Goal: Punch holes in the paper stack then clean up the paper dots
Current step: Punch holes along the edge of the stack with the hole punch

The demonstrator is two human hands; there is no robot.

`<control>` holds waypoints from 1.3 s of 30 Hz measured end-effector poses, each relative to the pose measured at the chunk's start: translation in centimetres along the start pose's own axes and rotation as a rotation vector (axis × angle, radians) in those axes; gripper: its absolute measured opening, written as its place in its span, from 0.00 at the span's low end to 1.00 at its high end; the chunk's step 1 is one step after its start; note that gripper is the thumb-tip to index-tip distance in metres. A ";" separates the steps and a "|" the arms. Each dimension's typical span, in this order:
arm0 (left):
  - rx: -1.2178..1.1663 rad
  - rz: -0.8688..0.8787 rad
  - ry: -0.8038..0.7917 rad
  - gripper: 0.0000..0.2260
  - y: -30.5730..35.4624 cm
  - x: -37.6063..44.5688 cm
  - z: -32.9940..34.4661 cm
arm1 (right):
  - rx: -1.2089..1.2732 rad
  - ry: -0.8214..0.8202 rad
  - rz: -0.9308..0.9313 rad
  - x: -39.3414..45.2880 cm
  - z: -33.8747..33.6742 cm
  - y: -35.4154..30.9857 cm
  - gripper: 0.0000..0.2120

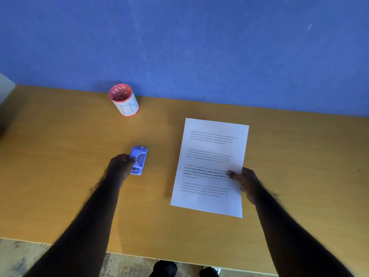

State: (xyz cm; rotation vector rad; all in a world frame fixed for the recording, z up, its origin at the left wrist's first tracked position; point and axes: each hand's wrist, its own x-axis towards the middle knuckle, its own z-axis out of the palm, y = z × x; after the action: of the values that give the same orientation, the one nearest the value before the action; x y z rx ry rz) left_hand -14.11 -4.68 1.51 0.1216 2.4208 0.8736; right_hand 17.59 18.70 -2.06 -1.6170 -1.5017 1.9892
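A white paper stack (209, 156) with printed text lies on the wooden table (69, 176), right of centre. My right hand (244, 181) grips its right edge, thumb on top of the sheet. A small blue hole punch (138, 159) sits on the table left of the paper. My left hand (119, 166) is closed on the punch's left side, fingers wrapped over its edge. No paper dots are visible on the table.
A red and white cylindrical cup (124, 99) stands at the back left near the blue wall (179, 47). The table's front edge (139, 255) runs just above the floor, where dark shoes (165, 268) show.
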 end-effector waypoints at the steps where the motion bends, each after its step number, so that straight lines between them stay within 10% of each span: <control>1: -0.015 0.010 -0.016 0.10 0.2 -0.1 0.1 | 0.003 0.004 0.002 0.1 0.0 0.1 0.12; 39: -0.153 0.113 -0.243 0.08 4.9 -6.0 8.7 | 0.001 -0.006 -0.014 0.7 -0.3 0.6 0.12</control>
State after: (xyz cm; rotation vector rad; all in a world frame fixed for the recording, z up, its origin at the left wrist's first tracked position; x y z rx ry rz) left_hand -4.98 2.44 1.83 0.2919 2.1303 1.0285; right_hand 17.78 19.03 -2.99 -1.5976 -1.5101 1.9887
